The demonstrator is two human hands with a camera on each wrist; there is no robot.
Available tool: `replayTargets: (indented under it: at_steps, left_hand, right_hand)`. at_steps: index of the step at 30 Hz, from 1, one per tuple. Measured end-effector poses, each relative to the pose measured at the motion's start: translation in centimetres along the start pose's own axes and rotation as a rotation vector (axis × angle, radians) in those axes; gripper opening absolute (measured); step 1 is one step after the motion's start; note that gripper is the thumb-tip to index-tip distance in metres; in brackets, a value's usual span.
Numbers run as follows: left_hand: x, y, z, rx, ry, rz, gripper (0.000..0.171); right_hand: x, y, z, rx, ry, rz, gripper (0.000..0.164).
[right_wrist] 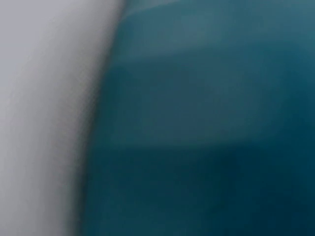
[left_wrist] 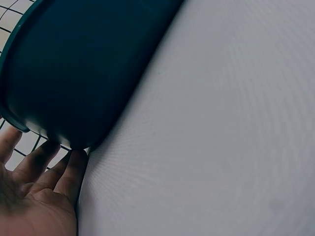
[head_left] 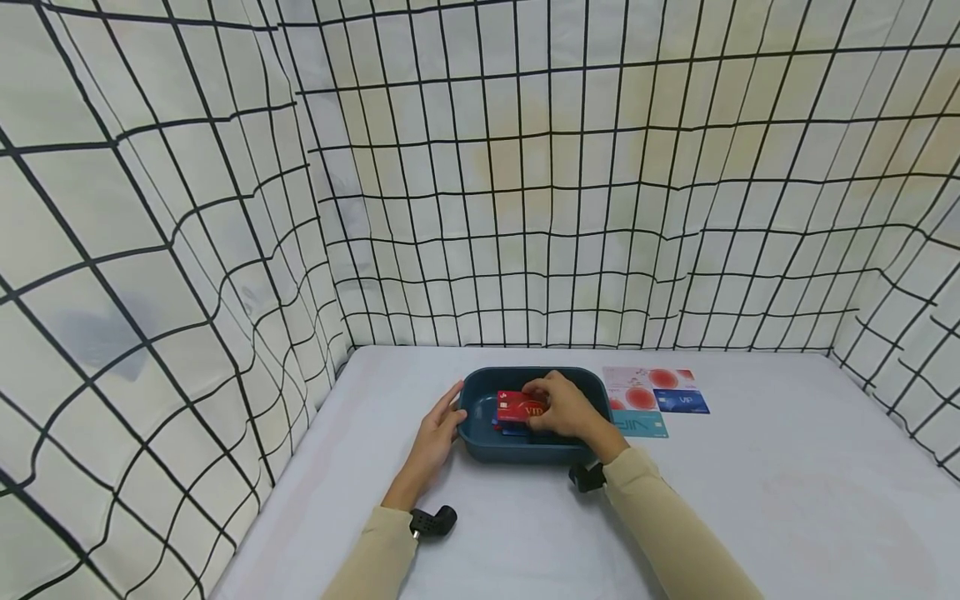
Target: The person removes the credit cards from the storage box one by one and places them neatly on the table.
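A dark blue-green plastic bin (head_left: 525,454) stands on the table. In the head view my right hand (head_left: 564,407) is inside it, pinching a red VIP card (head_left: 513,406) between thumb and fingers. Under that card, partly covered, a blue card (head_left: 513,430) shows on the bin floor. At the bin's left end, my left hand (head_left: 437,432) rests against the wall, its fingers extended. The left wrist view shows those fingertips touching the outer side of the bin (left_wrist: 88,73). Only the blurred bin wall (right_wrist: 187,103) and the table fill the right wrist view; the right hand is hidden there.
Right of the bin lie several cards: a blue VIP card (head_left: 681,401), a teal card (head_left: 641,423) and white-pink ones with red circles (head_left: 663,380). A black grid net (head_left: 525,208) over white cloth borders the white table (head_left: 750,500) at the back and sides.
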State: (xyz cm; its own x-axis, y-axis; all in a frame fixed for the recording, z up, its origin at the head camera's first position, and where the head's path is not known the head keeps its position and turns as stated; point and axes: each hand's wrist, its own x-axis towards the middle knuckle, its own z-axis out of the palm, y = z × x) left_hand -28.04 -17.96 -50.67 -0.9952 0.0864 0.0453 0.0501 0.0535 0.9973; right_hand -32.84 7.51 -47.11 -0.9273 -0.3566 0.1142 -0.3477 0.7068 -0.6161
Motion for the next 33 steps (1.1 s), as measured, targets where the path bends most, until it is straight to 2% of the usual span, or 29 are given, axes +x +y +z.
replayTargets:
  at_steps: [9, 21, 33]
  left_hand:
    - [0.0, 0.1, 0.0, 0.0, 0.0, -0.003, 0.053]
    - [-0.1, 0.2, 0.0, 0.005, 0.001, -0.007, 0.053]
    - [-0.1, 0.2, 0.2, 0.003, 0.013, -0.006, 0.054]
  right_hand:
    - [-0.2, -0.6, -0.2, 0.023, 0.039, -0.02, 0.051]
    - [-0.4, -0.8, -0.6, -0.02, 0.106, -0.044, 0.055]
    - [-1.4, -0.5, -2.1, -0.02, 0.115, -0.058, 0.056]
